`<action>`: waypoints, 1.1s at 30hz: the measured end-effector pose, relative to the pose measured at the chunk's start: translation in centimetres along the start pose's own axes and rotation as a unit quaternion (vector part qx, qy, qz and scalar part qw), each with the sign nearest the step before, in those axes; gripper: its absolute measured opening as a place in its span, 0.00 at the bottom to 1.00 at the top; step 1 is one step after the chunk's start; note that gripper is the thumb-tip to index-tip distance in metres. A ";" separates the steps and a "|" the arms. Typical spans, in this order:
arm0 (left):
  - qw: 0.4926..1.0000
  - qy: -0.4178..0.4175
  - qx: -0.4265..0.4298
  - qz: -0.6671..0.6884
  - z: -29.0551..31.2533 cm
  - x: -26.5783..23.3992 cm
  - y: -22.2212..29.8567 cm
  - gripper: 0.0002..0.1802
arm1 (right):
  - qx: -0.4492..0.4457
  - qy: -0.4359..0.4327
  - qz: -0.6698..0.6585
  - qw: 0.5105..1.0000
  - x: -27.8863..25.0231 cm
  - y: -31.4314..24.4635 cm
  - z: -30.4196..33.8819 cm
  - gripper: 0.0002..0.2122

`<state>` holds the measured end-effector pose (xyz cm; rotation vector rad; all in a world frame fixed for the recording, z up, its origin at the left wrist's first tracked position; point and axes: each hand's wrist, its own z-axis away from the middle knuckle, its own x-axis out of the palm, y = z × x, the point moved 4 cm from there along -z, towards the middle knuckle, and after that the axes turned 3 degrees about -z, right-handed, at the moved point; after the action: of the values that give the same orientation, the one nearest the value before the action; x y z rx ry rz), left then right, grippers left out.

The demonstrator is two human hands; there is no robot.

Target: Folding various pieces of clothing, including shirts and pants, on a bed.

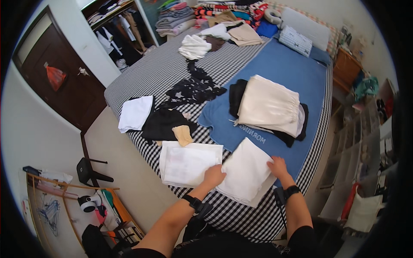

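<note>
My left hand [214,175] rests, fingers curled, on the near left edge of a folded white garment [246,173] that lies on the checked bedspread [155,73]. On that garment's right edge my right hand [278,167] presses down flat. Just left of it lies another folded white garment [189,163], touching my left hand's side. Both wrists wear black bands.
A folded cream garment [269,105] lies on dark clothes on a blue blanket [292,69]. Black clothes [165,122], a tan sock [183,135] and a white top [135,113] lie left. Stacks of folded clothes [219,17] sit at the far end. A shelf unit [365,142] stands right.
</note>
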<state>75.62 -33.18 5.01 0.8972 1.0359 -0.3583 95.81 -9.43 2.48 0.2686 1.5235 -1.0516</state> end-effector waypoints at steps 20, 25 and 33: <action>0.983 -0.009 0.183 -0.008 3.8 -27.1 -3.0 0.18 | 0.004 -0.074 -0.595 0.800 -1.3 -20.8 13.3 0.07; 0.987 -0.005 0.161 -0.029 -1.9 -23.6 -11.2 0.18 | 0.039 -0.072 -0.533 0.842 7.6 -22.5 10.2 0.09; 0.994 -0.033 0.101 0.032 -4.5 -17.6 -18.3 0.23 | 0.145 -0.125 -0.519 0.833 11.3 -21.5 9.6 0.08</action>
<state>52.57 -43.26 10.56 1.0906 0.9194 -0.4409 84.45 -32.90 3.36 -0.5619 1.2235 -2.0831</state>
